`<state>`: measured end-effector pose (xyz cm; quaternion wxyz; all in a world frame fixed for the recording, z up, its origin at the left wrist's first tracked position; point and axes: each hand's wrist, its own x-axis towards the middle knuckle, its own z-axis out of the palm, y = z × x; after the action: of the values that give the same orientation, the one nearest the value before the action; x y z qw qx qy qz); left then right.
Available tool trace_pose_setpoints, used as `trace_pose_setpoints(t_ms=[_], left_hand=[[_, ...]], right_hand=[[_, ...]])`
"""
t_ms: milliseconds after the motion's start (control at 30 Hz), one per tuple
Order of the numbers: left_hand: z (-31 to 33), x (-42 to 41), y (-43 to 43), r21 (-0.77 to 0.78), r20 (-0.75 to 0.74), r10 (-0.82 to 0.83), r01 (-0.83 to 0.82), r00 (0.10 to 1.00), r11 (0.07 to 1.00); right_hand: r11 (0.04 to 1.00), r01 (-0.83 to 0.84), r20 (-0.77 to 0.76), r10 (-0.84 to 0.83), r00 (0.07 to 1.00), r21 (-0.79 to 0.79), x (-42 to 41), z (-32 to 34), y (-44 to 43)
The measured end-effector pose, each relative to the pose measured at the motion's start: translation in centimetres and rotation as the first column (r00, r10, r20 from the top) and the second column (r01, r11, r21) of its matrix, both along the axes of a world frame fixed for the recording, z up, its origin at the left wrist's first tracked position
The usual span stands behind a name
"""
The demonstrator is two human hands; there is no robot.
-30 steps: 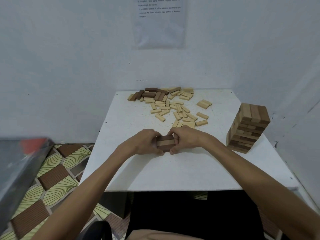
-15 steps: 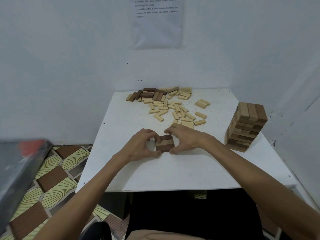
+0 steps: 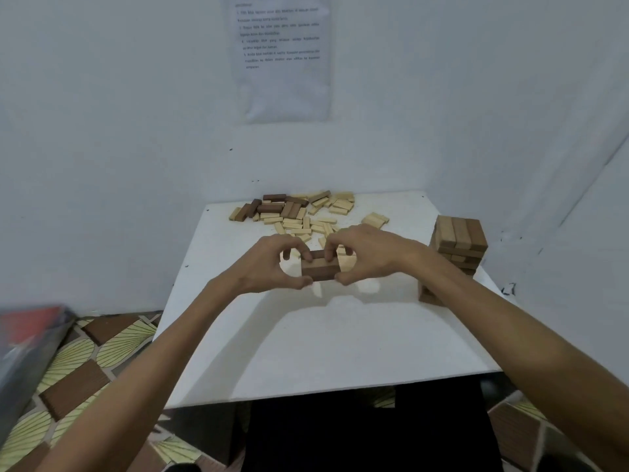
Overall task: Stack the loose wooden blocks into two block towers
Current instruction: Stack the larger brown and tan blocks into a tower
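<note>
We pinch the wooden block bundle (image 3: 320, 270) mid-frame between left hand (image 3: 269, 265) and right hand (image 3: 369, 253), fingers curled on both ends, likely squaring it for tower two (finished tower (image 3: 457, 245) right, loose blocks (image 3: 299, 212) above).

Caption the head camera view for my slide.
Left hand and right hand pinch a block bundle over the white table; loose blocks behind, one tower at right.

Loose blocks (image 3: 299, 216) lie at the table's (image 3: 340, 335) far side. A tower (image 3: 456, 253) stands at its right edge. A small stack (image 3: 320, 269) sits mid-table, before the blocks.
</note>
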<state>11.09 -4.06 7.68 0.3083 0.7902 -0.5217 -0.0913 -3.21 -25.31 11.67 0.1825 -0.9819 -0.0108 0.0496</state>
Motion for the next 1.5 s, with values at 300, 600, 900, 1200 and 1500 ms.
trace_pose_setpoints(t_ms=[300, 600, 900, 1200, 1500], left_hand=[[6.6, -0.4, -6.0, -0.044, 0.052, -0.097, 0.099, 0.994, 0.994], [9.0, -2.5, -13.0, -0.054, 0.075, -0.269, 0.273, 0.960, 0.961], [8.9, -5.5, -18.7, -0.048, 0.092, -0.366, 0.371, 0.926, 0.927], [7.9, -7.0, -21.1, -0.024, 0.099, -0.387, 0.391, 0.917, 0.920], [7.4, -7.1, -21.2, -0.010, 0.073, -0.383, 0.384, 0.921, 0.923]], right_hand=[[0.990, 0.138, 0.097, -0.141, 0.985, 0.032, -3.5, 6.2, -3.7], [0.963, 0.265, 0.153, -0.269, 0.951, 0.049, -8.3, 7.6, -8.1], [0.935, 0.350, 0.125, -0.356, 0.926, 0.063, -12.5, 7.5, -12.5], [0.925, 0.377, 0.086, -0.380, 0.921, 0.041, -14.3, 6.9, -14.5], [0.924, 0.380, 0.067, -0.382, 0.922, 0.048, -14.4, 6.4, -14.6]])
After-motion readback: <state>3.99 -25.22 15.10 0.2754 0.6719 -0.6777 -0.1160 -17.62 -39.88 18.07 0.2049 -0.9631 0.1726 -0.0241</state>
